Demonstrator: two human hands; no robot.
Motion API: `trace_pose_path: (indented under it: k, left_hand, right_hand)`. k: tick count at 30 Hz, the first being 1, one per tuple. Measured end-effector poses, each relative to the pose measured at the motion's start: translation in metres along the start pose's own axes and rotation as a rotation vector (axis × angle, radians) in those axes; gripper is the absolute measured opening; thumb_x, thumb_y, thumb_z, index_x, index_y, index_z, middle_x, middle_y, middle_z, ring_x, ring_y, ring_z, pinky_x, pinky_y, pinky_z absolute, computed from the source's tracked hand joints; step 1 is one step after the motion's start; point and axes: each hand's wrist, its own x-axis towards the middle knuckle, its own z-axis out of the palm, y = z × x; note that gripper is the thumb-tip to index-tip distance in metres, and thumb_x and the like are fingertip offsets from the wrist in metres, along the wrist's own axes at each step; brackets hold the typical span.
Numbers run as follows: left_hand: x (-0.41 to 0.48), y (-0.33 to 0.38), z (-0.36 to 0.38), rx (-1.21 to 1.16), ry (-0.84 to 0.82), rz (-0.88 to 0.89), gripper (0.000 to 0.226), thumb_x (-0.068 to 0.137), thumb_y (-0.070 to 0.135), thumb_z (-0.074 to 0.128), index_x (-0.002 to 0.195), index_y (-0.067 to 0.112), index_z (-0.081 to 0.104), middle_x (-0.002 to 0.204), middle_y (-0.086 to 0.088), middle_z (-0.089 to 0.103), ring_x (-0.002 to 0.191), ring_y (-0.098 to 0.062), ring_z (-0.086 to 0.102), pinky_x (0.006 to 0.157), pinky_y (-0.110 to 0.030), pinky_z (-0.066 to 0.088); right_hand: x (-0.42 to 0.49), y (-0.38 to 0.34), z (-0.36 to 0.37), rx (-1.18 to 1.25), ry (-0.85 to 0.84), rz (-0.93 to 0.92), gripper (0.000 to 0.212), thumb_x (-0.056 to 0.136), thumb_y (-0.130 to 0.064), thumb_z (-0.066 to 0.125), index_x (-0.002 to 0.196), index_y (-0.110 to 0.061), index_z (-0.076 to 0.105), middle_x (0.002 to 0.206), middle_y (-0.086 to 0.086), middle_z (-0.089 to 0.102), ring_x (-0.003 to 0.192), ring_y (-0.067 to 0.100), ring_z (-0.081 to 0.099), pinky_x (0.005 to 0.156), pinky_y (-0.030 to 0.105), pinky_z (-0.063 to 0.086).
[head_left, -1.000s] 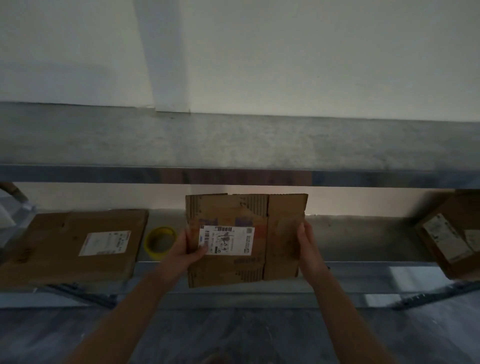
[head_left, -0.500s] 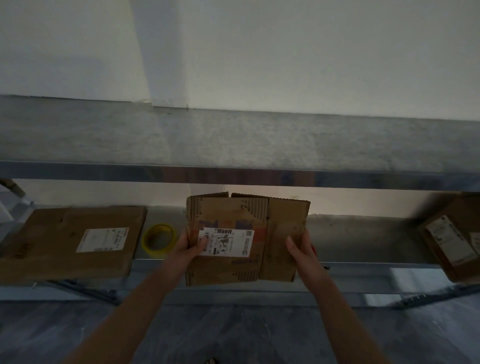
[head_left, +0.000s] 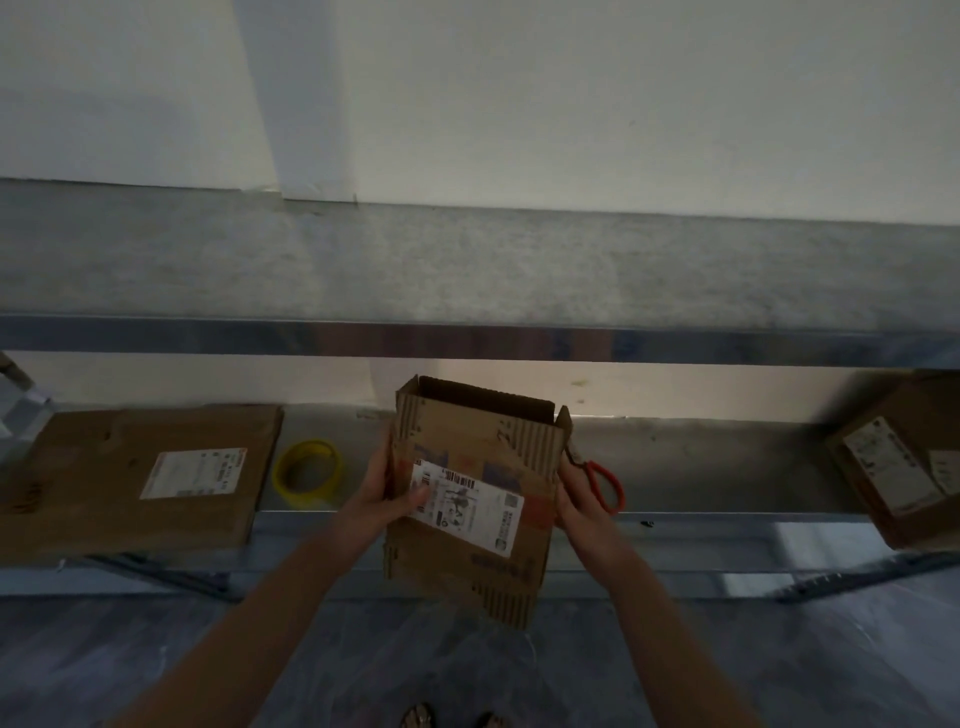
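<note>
Head view: a cardboard box (head_left: 470, 501), open at the top, is held at lower centre of the frame, before the metal shelf (head_left: 701, 467). Its left edge is gripped by the left hand (head_left: 376, 499), its right edge by the right hand (head_left: 577, 499).

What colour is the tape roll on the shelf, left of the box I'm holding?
The tape roll is yellow, clearest in the head view.

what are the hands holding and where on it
A cardboard box, held at mid-height by its two sides: the left hand grips the left side, thumb on the shipping label; the right hand grips the right side.
</note>
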Motion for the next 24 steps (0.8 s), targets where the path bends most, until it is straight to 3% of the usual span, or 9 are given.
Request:
trace_pose_path:
  k: [3, 6, 8, 11, 15, 18, 21, 24]
  left_hand:
    - [-0.004, -0.001, 0.002, -0.018, 0.04, 0.011, 0.087, 0.084, 0.015, 0.069, 0.145, 0.049, 0.017, 0.134, 0.009, 0.055, 0.12, -0.008, 0.056, 0.089, -0.031, 0.054]
    - [-0.005, -0.004, 0.004, -0.04, 0.094, 0.03, 0.09, 0.084, 0.014, 0.068, 0.146, 0.051, 0.015, 0.138, 0.011, 0.051, 0.122, -0.005, 0.053, 0.091, -0.031, 0.053]
    - [-0.005, -0.004, 0.005, -0.046, 0.073, 0.034, 0.09, 0.083, 0.02, 0.072, 0.145, 0.054, 0.017, 0.138, 0.014, 0.052, 0.123, -0.005, 0.053, 0.09, -0.03, 0.054]
    - [-0.005, -0.003, 0.005, -0.033, 0.046, 0.045, 0.087, 0.077, 0.032, 0.078, 0.143, 0.05, 0.024, 0.133, 0.008, 0.058, 0.119, -0.011, 0.057, 0.086, -0.031, 0.055]
    - [-0.002, 0.004, 0.0, -0.018, 0.082, 0.114, 0.079, 0.075, 0.025, 0.081, 0.136, 0.047, 0.036, 0.128, 0.003, 0.061, 0.116, -0.017, 0.06, 0.081, -0.035, 0.057]
    - [-0.002, 0.019, 0.001, 0.07, 0.106, 0.144, 0.057, 0.074, 0.027, 0.077, 0.118, 0.05, 0.048, 0.117, 0.006, 0.066, 0.107, -0.018, 0.065, 0.074, -0.031, 0.059]
    - [-0.003, 0.024, 0.005, 0.196, 0.16, 0.234, 0.066, 0.077, 0.03, 0.074, 0.134, 0.035, 0.041, 0.12, 0.009, 0.063, 0.111, -0.013, 0.062, 0.08, -0.035, 0.059]
    - [-0.001, 0.025, 0.002, 0.227, 0.167, 0.347, 0.083, 0.084, 0.017, 0.072, 0.15, 0.028, 0.023, 0.137, 0.005, 0.051, 0.124, -0.011, 0.053, 0.09, -0.026, 0.053]
  right_hand:
    - [0.001, -0.005, -0.003, 0.067, -0.089, 0.039, 0.065, 0.079, -0.079, 0.053, 0.139, -0.063, 0.034, 0.132, -0.033, 0.053, 0.121, -0.006, 0.054, 0.087, 0.018, 0.053]
    - [0.004, -0.013, -0.005, 0.066, -0.164, 0.027, 0.065, 0.096, -0.05, 0.054, 0.151, -0.05, 0.019, 0.142, -0.01, 0.054, 0.127, 0.013, 0.055, 0.09, 0.032, 0.055]
    - [0.003, -0.017, -0.004, 0.001, -0.191, 0.012, 0.085, 0.089, -0.038, 0.071, 0.151, -0.051, 0.014, 0.141, -0.008, 0.053, 0.128, 0.012, 0.054, 0.089, 0.031, 0.055]
    - [0.002, -0.022, -0.004, -0.036, -0.154, -0.047, 0.11, 0.074, -0.036, 0.085, 0.15, -0.055, 0.008, 0.145, -0.007, 0.046, 0.131, 0.008, 0.049, 0.092, 0.032, 0.055]
    - [0.008, -0.027, -0.005, -0.109, -0.045, -0.188, 0.123, 0.066, -0.038, 0.089, 0.153, -0.046, 0.002, 0.152, -0.007, 0.034, 0.139, 0.01, 0.038, 0.102, 0.041, 0.05]
    - [0.013, -0.028, -0.004, -0.126, -0.016, -0.237, 0.119, 0.066, -0.031, 0.089, 0.152, -0.039, 0.008, 0.149, -0.007, 0.034, 0.137, 0.009, 0.039, 0.098, 0.032, 0.053]
    - [0.016, -0.032, 0.0, -0.125, -0.012, -0.297, 0.109, 0.068, -0.026, 0.088, 0.149, -0.044, 0.016, 0.148, -0.006, 0.035, 0.133, 0.008, 0.045, 0.089, 0.027, 0.055]
    - [0.02, -0.038, 0.004, -0.212, 0.051, -0.436, 0.106, 0.069, -0.042, 0.086, 0.153, -0.038, 0.021, 0.158, -0.011, 0.02, 0.144, 0.013, 0.031, 0.109, 0.036, 0.041]
